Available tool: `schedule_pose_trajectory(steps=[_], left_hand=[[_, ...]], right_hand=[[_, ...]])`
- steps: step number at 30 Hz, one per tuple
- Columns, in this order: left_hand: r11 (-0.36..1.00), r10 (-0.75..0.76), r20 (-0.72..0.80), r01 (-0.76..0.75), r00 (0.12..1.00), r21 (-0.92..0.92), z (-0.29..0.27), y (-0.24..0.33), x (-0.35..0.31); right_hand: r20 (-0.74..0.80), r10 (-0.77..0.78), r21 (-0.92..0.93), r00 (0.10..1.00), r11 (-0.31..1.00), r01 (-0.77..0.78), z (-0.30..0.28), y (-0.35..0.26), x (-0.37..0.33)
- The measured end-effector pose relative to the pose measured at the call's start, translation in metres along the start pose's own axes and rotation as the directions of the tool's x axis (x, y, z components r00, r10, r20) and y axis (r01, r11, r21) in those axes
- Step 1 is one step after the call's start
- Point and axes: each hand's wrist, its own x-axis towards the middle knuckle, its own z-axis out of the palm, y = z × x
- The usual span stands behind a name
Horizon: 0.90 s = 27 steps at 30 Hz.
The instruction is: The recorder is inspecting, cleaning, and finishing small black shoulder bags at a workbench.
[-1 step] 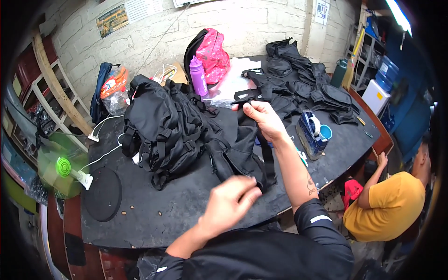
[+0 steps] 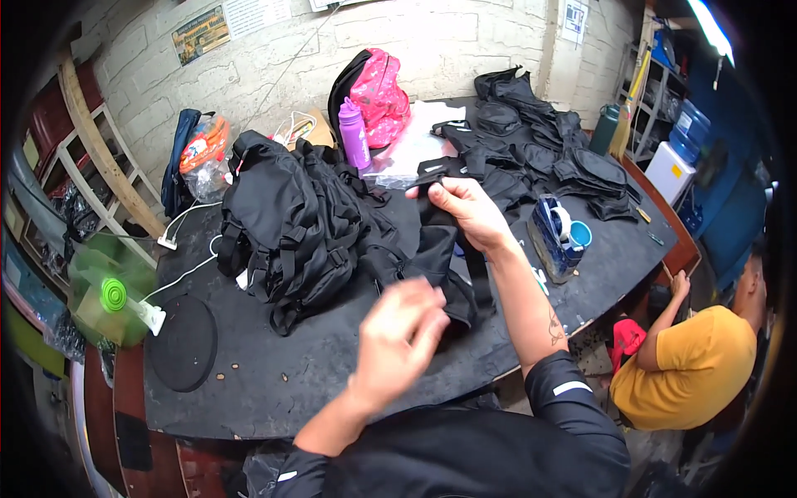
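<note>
My right hand (image 2: pixel 471 214) is closed with thumb and fingers on the upper end of a black fabric bag (image 2: pixel 436 253), lifting that end off the table. The bag hangs down from it, with its lower part resting near the table's front. My left hand (image 2: pixel 397 339) is in front of the bag's lower left side, its fingers curled and smeared by motion. Whether it touches the fabric or holds anything is not clear. Just left of the bag, a heap of black backpacks (image 2: pixel 286 216) with straps and buckles lies on the dark table (image 2: pixel 332 398).
Several black bag pieces (image 2: pixel 573 166) lie at the back right. A blue tape dispenser (image 2: pixel 552 241) stands right of my forearm. At the back are a purple bottle (image 2: pixel 354 143) and pink backpack (image 2: pixel 382 100). A green fan (image 2: pixel 112 292) is far left; a person in yellow (image 2: pixel 689 365) sits right.
My left hand has shifted slightly left and up from the bag's lower edge. The right hand keeps its hold on the bag's upper end, almost in place.
</note>
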Motion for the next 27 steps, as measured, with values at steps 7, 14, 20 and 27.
schedule_pose_trajectory(steps=[7, 14, 20, 27], left_hand=[[0.979, -0.071, -0.041, 0.062, 0.997, -0.195, -0.016, -0.003, 0.059], [0.849, -0.323, 0.033, 0.305, 0.946, -0.433, -0.005, -0.056, 0.066], [0.840, -0.373, 0.030, 0.351, 0.927, -0.415, 0.004, -0.091, 0.045], [0.996, 0.046, -0.138, -0.034, 0.989, 0.088, 0.010, -0.081, 0.038]], right_hand=[[0.268, 0.049, 0.127, 0.962, 0.988, -0.086, 0.009, -0.037, 0.005], [0.119, 0.196, 0.021, 0.973, 0.980, -0.200, 0.005, -0.015, -0.033], [-0.012, 0.328, 0.335, 0.945, 0.891, -0.305, -0.002, 0.046, -0.046], [-0.070, 0.311, 0.340, 0.948, 0.901, -0.270, 0.008, 0.043, -0.047]])
